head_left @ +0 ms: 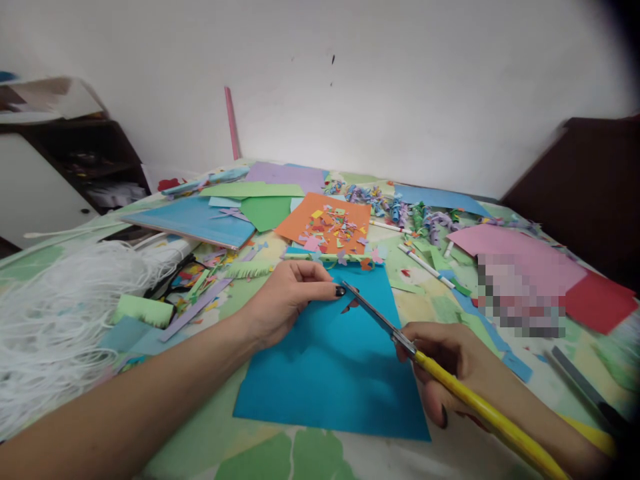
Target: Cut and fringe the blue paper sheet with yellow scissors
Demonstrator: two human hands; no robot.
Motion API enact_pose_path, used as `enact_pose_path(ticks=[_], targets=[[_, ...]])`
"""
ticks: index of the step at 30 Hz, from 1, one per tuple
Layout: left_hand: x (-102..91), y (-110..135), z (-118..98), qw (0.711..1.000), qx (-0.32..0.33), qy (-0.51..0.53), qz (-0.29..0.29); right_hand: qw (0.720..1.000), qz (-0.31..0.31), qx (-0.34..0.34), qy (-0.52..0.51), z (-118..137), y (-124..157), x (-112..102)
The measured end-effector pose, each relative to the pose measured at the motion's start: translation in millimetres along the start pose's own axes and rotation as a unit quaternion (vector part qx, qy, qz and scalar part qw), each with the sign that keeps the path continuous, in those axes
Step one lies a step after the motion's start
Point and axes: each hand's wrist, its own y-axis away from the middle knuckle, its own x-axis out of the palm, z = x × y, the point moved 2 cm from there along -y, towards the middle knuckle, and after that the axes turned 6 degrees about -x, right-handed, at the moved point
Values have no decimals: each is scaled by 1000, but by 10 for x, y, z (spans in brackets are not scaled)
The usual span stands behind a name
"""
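Observation:
My right hand (450, 367) is closed round the yellow-handled scissors (380, 315), whose blades point up and left. The blade tips are close by the thumb of my left hand (295, 300). That hand is closed in a pinch, thumb against fingers; what it holds is too small to make out. A small dark reddish piece (350, 305) shows at the blades near the fingertips. Under both hands lies a blue paper sheet (330, 393). Just beyond it is an orange paper sheet (293, 223) scattered with small coloured paper cutouts.
White string (60, 320) lies heaped at left, near a blue folder (190, 220). Markers (427, 267), curled paper strips (395, 210) and pink paper (515, 247) lie to the right. Another long dark-bladed tool (583, 380) rests at the right edge. A wall (375, 100) stands behind.

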Motion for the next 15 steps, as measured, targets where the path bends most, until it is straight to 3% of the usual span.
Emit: enact_pose_path(ticks=[15], targets=[[5,-18,15,1000,9,-3,2,999,5,-17,35,-12,2,-8]])
